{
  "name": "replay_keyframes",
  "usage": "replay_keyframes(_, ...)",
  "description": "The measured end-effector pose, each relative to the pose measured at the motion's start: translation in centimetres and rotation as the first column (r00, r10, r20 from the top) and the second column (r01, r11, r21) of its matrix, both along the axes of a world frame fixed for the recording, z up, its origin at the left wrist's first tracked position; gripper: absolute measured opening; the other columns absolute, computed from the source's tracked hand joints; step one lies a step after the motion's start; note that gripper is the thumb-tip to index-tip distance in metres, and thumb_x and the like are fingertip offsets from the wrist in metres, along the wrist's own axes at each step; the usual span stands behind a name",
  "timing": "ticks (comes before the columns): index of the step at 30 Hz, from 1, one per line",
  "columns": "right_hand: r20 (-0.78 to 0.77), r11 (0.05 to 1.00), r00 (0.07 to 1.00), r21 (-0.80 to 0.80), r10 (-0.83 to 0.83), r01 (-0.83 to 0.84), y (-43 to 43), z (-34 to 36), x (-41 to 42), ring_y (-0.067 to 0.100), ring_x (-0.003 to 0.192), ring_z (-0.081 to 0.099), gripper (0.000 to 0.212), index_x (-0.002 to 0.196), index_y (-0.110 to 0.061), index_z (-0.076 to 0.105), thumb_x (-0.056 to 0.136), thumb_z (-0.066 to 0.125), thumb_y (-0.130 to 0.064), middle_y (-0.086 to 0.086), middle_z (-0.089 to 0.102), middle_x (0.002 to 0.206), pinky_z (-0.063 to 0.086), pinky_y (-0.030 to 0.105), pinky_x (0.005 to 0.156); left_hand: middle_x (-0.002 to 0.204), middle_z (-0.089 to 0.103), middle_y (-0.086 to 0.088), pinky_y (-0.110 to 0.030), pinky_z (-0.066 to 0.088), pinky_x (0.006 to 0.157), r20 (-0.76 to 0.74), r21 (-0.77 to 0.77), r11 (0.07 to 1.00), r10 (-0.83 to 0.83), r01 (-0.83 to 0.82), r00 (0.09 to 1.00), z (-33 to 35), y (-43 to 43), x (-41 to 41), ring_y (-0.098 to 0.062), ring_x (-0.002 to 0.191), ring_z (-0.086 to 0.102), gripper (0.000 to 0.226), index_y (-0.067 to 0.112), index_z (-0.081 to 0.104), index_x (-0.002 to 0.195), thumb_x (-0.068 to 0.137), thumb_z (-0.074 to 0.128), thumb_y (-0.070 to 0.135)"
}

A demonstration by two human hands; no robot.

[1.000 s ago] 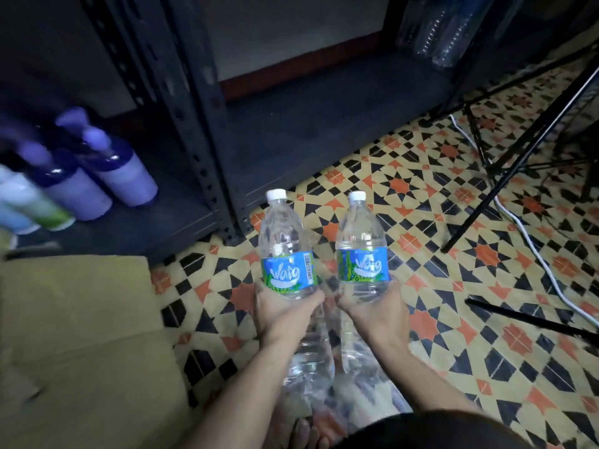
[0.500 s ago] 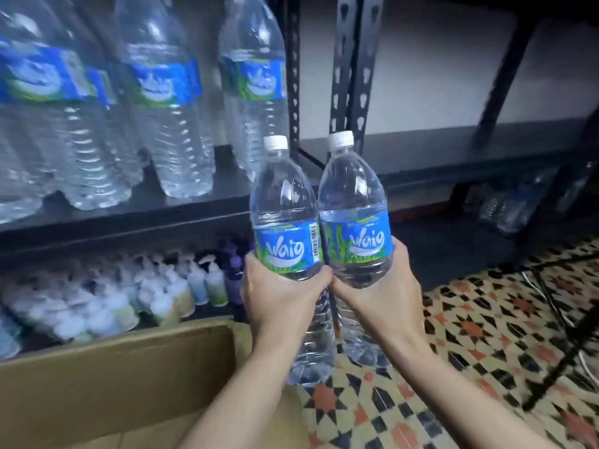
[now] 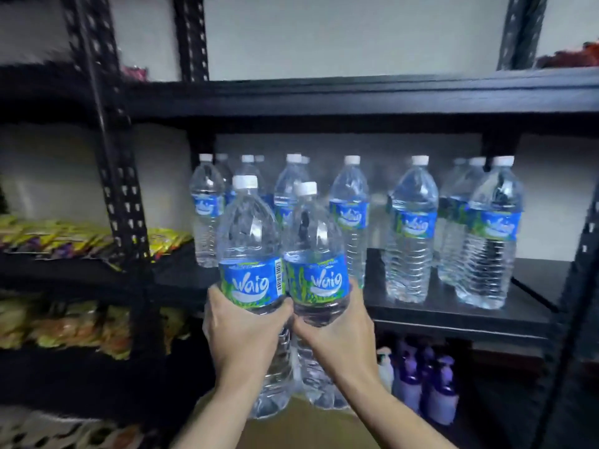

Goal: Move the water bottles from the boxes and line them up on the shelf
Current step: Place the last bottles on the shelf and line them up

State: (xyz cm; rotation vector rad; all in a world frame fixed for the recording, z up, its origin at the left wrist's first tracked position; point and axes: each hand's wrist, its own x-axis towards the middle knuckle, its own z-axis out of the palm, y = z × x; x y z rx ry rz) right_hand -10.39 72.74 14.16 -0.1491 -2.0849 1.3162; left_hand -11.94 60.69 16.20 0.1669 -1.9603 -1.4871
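Observation:
My left hand [image 3: 241,335] grips a clear water bottle [image 3: 249,241] with a white cap and blue label around its middle. My right hand [image 3: 343,332] grips a second, matching bottle [image 3: 312,244] pressed against the first. Both are upright, held in front of the black shelf [image 3: 453,315]. On that shelf stand several of the same bottles [image 3: 410,234], in a row with more behind at the left. A cardboard box [image 3: 301,429] shows below my forearms.
A black slotted upright post [image 3: 120,189] separates this shelf from a left rack with yellow and orange snack packets [image 3: 64,241]. Purple pump bottles [image 3: 434,384] sit on the lower shelf. Another black shelf board [image 3: 356,95] runs overhead.
Both hands have lifted the two bottles from floor level up to the shelf's height. The view has swung up from the tiled floor to the shelf holding bottles.

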Motion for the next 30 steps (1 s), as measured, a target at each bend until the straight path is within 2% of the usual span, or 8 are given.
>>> replay_keyframes(4,-0.017,0.996,0.996,0.015,0.083,-0.082,-5.0,1.3,-4.5,0.000,0.093,0.063,0.074,0.109,-0.041,0.043,0.052,0.084,-0.064,-0.022,0.064,0.100,0.050,0.024,0.079,0.105,0.062,-0.011,-0.035,0.044,0.083,-0.029,-0.008,0.991,0.131,-0.131,0.991,1.4,-4.9,-2.9,-0.032,0.105,0.058,0.072,0.011,0.051,0.103,0.049,0.094,0.032)
replay_keyframes(10,-0.053,0.991,0.990,-0.036,0.130,-0.132,-10.0,3.1,-11.1,0.005,0.095,0.062,0.074,0.109,-0.041,0.042,0.053,0.088,-0.056,-0.018,0.064,0.103,0.048,0.026,0.079,0.107,0.062,-0.014,-0.038,0.044,0.089,-0.087,-0.015,0.975,0.219,-0.222,0.972,3.0,-9.6,-7.6,-0.033,0.107,0.057,0.077,0.006,0.051,0.107,0.048,0.094,0.032)
replay_keyframes(13,-0.051,0.991,0.991,-0.042,0.121,-0.123,-11.5,4.0,-14.5,0.009,0.097,0.058,0.080,0.118,-0.031,0.044,0.054,0.089,-0.049,-0.015,0.061,0.106,0.042,0.026,0.079,0.112,0.062,-0.013,-0.039,0.045,0.092,-0.105,-0.007,0.973,0.228,-0.230,0.968,3.7,-11.0,-9.6,-0.032,0.110,0.057,0.083,0.006,0.052,0.112,0.048,0.094,0.037)
replay_keyframes(16,-0.054,0.994,0.995,-0.056,0.086,-0.089,-12.5,4.6,-17.7,0.016,0.108,0.060,0.085,0.126,-0.026,0.043,0.057,0.088,-0.044,-0.007,0.062,0.115,0.045,0.029,0.087,0.112,0.062,-0.009,-0.039,0.046,0.094,-0.126,-0.002,0.972,0.232,-0.234,0.965,4.0,-12.1,-11.0,-0.030,0.111,0.056,0.082,0.009,0.052,0.112,0.048,0.094,0.040)
replay_keyframes(19,-0.078,0.997,0.995,-0.048,0.064,-0.068,-12.9,5.2,-20.2,0.020,0.114,0.059,0.088,0.131,-0.023,0.040,0.060,0.087,-0.045,-0.002,0.062,0.123,0.048,0.037,0.096,0.105,0.060,-0.003,-0.036,0.045,0.090,-0.148,-0.006,0.973,0.228,-0.232,0.962,4.1,-12.8,-11.7,-0.027,0.107,0.056,0.077,0.012,0.051,0.108,0.049,0.094,0.038)
replay_keyframes(23,-0.121,0.997,0.992,-0.060,0.049,-0.056,-13.7,5.6,-23.0,0.021,0.120,0.056,0.095,0.136,-0.022,0.037,0.058,0.085,-0.049,-0.001,0.059,0.129,0.046,0.045,0.102,0.108,0.062,-0.006,-0.038,0.047,0.090,-0.141,-0.007,0.973,0.229,-0.232,0.963,3.6,-13.8,-12.3,-0.027,0.105,0.057,0.079,0.012,0.052,0.111,0.049,0.094,0.038)
replay_keyframes(30,-0.162,0.997,0.987,-0.072,0.001,-0.013,-15.1,5.6,-26.2,0.022,0.119,0.056,0.099,0.141,-0.020,0.034,0.061,0.084,-0.049,0.001,0.058,0.127,0.046,0.043,0.102,0.103,0.060,0.000,-0.039,0.048,0.087,-0.134,-0.009,0.976,0.214,-0.217,0.968,2.0,-15.8,-12.7,-0.023,0.100,0.055,0.074,0.019,0.049,0.104,0.048,0.094,0.038)
